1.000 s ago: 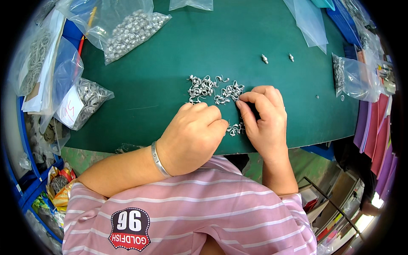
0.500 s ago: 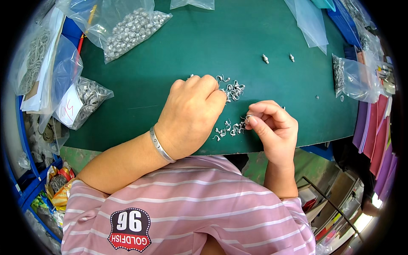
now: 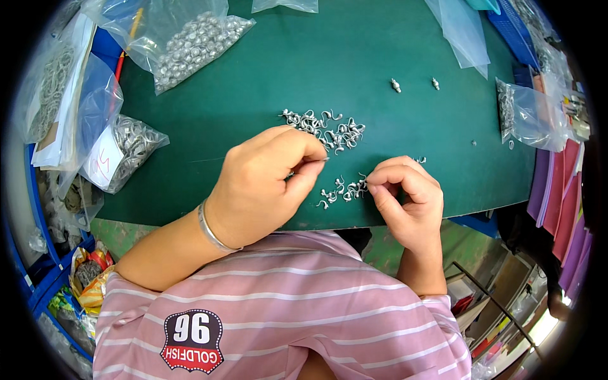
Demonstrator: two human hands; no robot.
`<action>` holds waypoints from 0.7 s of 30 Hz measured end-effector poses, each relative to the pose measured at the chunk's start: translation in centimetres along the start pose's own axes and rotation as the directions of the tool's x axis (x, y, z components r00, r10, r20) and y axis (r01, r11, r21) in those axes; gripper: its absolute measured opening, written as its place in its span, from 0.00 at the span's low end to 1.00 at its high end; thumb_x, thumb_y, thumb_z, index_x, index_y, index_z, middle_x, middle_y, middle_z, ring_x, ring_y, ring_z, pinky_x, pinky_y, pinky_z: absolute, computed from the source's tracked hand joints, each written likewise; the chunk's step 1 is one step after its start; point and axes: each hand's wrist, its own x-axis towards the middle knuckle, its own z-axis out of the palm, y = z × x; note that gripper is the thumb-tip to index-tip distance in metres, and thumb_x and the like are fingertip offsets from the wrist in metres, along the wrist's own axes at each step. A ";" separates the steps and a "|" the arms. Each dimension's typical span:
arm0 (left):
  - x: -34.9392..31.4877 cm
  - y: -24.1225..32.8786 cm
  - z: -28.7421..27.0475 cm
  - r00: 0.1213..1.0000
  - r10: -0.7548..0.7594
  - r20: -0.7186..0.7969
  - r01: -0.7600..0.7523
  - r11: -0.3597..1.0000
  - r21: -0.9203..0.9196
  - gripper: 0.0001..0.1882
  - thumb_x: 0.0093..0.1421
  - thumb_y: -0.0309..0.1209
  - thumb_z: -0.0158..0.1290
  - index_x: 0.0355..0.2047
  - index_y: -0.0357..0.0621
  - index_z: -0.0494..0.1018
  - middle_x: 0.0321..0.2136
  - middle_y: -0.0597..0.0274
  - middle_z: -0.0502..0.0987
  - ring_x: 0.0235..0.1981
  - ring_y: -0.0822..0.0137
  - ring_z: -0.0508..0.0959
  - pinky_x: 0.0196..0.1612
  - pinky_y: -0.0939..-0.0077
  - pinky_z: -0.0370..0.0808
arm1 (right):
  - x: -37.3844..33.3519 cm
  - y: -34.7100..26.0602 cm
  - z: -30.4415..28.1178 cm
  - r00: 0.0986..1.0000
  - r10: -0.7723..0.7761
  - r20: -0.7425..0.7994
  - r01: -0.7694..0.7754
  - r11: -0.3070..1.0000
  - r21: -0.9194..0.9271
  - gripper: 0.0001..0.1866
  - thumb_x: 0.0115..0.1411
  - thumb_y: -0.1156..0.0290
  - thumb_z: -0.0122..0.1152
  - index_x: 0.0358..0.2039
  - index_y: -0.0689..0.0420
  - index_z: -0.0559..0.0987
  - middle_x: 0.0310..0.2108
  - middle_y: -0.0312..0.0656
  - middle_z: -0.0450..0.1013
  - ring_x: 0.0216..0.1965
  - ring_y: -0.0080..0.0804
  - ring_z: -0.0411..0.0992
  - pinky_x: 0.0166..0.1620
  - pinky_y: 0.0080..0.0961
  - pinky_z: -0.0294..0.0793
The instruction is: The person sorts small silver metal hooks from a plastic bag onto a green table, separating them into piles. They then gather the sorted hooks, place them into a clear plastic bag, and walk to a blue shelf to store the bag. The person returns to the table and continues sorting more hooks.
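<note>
My left hand (image 3: 266,180), a silver bangle on its wrist, hovers at the near side of a loose pile of small silver S-shaped metal hooks (image 3: 345,134). Thumb and forefinger pinch a small metal piece (image 3: 326,158), of which only a tip shows. My right hand (image 3: 410,199) is closed in a pinch beside a smaller group of the same hooks (image 3: 342,191) close to the table's front edge. What its fingertips hold, if anything, is hidden. Another hook (image 3: 420,159) lies just beyond the right knuckles.
On the green table (image 3: 272,69), two small metal pieces lie far right, one a beaded part (image 3: 396,85). A clear bag of silver beads (image 3: 202,47) lies back left, with a bag of metal rings (image 3: 130,149) nearer. Another bag (image 3: 532,117) and a blue basket (image 3: 513,31) stand right.
My left hand has drawn back from the larger pile toward me, uncovering its left part, with a small piece pinched. My right hand shifted slightly; the hook seen in its fingers no longer shows.
</note>
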 end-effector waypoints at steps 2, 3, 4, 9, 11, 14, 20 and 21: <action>-0.4 -0.3 -0.4 1.000 0.014 0.019 -0.014 1.000 -0.005 0.07 0.50 0.15 0.59 0.29 0.38 0.76 0.25 0.59 0.78 0.25 0.69 0.78 0.27 0.78 0.73 | 0.0 -0.2 -0.1 1.000 0.003 0.001 -0.003 0.998 -0.056 0.07 0.50 0.87 0.61 0.30 0.62 0.80 0.30 0.41 0.76 0.26 0.23 0.71 0.27 0.17 0.68; -0.5 -0.4 -0.4 0.999 0.021 0.029 -0.021 1.000 -0.007 0.07 0.50 0.15 0.59 0.29 0.38 0.76 0.25 0.59 0.78 0.24 0.69 0.78 0.27 0.78 0.73 | 0.0 -0.2 -0.1 1.000 0.005 0.002 -0.005 0.996 -0.084 0.07 0.50 0.87 0.61 0.30 0.62 0.80 0.30 0.41 0.75 0.26 0.24 0.71 0.27 0.18 0.68; -0.7 -0.4 -0.4 0.999 0.045 0.028 -0.046 0.999 0.008 0.07 0.50 0.15 0.59 0.29 0.38 0.76 0.25 0.58 0.78 0.25 0.67 0.78 0.28 0.77 0.74 | 0.0 -0.2 0.0 1.000 -0.005 -0.012 0.004 0.994 -0.106 0.07 0.50 0.87 0.61 0.30 0.62 0.80 0.30 0.42 0.75 0.26 0.24 0.71 0.27 0.19 0.69; -1.0 -0.7 0.1 0.989 0.134 0.064 -0.138 0.989 0.058 0.08 0.49 0.15 0.59 0.29 0.38 0.76 0.27 0.56 0.76 0.27 0.58 0.77 0.31 0.71 0.74 | 0.4 -0.4 0.6 0.998 -0.046 -0.044 0.039 0.988 -0.151 0.07 0.51 0.88 0.59 0.30 0.63 0.79 0.30 0.42 0.75 0.28 0.29 0.72 0.30 0.22 0.71; -1.0 -0.6 0.1 0.985 0.148 0.087 -0.155 0.985 0.080 0.08 0.48 0.16 0.59 0.29 0.38 0.76 0.28 0.56 0.75 0.28 0.57 0.77 0.31 0.70 0.74 | 0.3 -0.3 0.6 0.998 -0.057 -0.029 0.052 0.986 -0.162 0.08 0.50 0.87 0.59 0.30 0.62 0.79 0.30 0.43 0.74 0.28 0.31 0.72 0.30 0.23 0.71; -1.1 -0.5 0.2 0.983 0.146 0.109 -0.156 0.984 0.091 0.08 0.47 0.15 0.59 0.29 0.38 0.76 0.28 0.57 0.74 0.29 0.57 0.76 0.31 0.69 0.74 | 0.2 -0.2 0.4 0.993 -0.112 0.032 0.115 0.980 -0.164 0.09 0.48 0.87 0.60 0.30 0.61 0.79 0.29 0.43 0.74 0.28 0.34 0.72 0.32 0.26 0.72; -1.7 -0.6 0.8 0.971 0.147 0.191 -0.177 0.972 0.153 0.10 0.46 0.15 0.58 0.30 0.37 0.76 0.29 0.56 0.74 0.29 0.56 0.76 0.31 0.68 0.74 | 0.8 -0.2 1.0 0.969 -0.225 0.100 0.244 0.933 -0.264 0.09 0.46 0.81 0.66 0.30 0.59 0.80 0.29 0.40 0.72 0.30 0.37 0.70 0.33 0.30 0.69; -1.7 -0.6 0.9 0.967 0.155 0.204 -0.190 0.968 0.166 0.11 0.46 0.14 0.58 0.31 0.37 0.77 0.29 0.56 0.74 0.29 0.56 0.77 0.31 0.68 0.74 | 0.9 -0.3 1.4 0.971 -0.223 0.091 0.240 0.926 -0.291 0.09 0.46 0.80 0.67 0.30 0.59 0.80 0.29 0.40 0.71 0.30 0.37 0.69 0.33 0.31 0.68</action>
